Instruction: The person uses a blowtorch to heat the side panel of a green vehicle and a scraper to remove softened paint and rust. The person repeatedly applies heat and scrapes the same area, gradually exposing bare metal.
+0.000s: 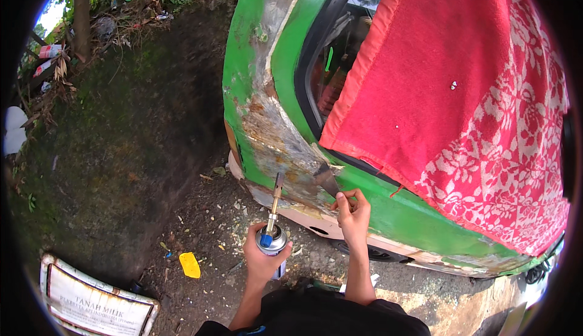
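My left hand (257, 260) is closed around the can of a gas torch (275, 205). Its metal nozzle points up toward the green car body (382, 208), and whether a flame burns at the tip I cannot tell. Between thumb and fingers, my right hand (354, 216) pinches a flat, dark scraper (328, 180). The blade lies against the panel at the edge of a stripped patch (273, 126), where paint is gone and bare, rusty metal shows. Light, ragged paint edges run along this patch below the car window (331, 72).
A red blanket (419, 75) with a pale flower pattern drapes over the window and car side. On the dirt ground lie a yellow piece (189, 265) and scattered chips. A framed white sign (97, 299) stands at lower left. Trunks and litter line a mossy bank (121, 123).
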A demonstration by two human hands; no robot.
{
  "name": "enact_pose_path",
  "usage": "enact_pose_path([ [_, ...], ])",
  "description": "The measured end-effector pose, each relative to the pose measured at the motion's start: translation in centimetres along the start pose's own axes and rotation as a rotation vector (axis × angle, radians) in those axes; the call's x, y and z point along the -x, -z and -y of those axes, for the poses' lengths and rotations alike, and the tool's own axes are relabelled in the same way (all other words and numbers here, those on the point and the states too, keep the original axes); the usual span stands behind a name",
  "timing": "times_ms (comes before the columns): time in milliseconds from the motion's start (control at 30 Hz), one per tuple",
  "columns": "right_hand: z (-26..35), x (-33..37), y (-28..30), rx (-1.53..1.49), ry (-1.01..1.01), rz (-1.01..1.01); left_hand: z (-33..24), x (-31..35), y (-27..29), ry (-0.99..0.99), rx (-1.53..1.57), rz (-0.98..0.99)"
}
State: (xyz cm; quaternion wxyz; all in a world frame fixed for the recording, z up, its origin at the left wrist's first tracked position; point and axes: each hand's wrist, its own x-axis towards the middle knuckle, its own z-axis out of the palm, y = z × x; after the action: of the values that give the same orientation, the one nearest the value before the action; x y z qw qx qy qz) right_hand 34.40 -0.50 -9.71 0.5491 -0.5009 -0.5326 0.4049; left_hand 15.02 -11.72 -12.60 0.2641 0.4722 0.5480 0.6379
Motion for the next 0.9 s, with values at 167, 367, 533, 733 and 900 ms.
enact_pose_path([
  [167,4.4,-1.9,1.9,0.406,0.257,0.014,0.4,0.2,-1.0,0.027,-0.001,0.084],
  [367,10.6,-3.3,1.7,0.707,0.375,0.066,0.3,0.6,-2.0,-0.042,-0.052,0.108],
  [533,11.5,-3.5,0.4,0.838,0.466,0.046,0.6,0.7,-2.2,0.013,0.004,0.116],
  [733,12.0,-4.3,-0.3,0.926,0.456,0.046,-0.3,0.6,-2.0,0.044,0.013,0.116],
  [900,11.2,-4.9,0.2,0.946,0.540,0.073,-0.4,0.4,-1.8,0.021,-0.044,0.161],
])
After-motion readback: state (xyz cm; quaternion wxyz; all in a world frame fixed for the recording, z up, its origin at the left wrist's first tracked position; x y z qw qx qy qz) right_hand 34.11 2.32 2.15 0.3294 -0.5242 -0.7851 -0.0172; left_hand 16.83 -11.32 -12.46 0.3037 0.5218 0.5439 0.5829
